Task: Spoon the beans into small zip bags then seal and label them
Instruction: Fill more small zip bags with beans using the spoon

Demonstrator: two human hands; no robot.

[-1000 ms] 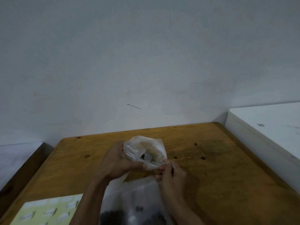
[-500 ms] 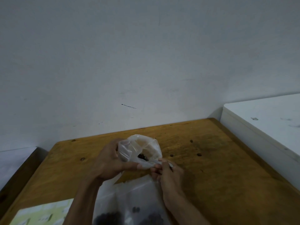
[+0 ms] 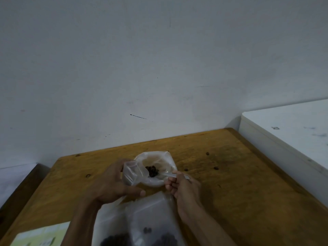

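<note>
Head view, sole camera: I look from above and behind the hands, facing forward and slightly down. Pale plaster wall [image 3: 159, 59] fills the upper frame; worn brown wooden table [image 3: 239, 183] lies close below, near edge cropped.

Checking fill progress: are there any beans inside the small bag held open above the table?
Yes, a dark clump of beans shows through the open mouth of the small zip bag that the left hand holds.

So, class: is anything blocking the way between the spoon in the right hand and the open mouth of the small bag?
Nothing visible. The left hand holds the small bag open, and the spoon in the right hand reaches its mouth, beans inside.
</note>
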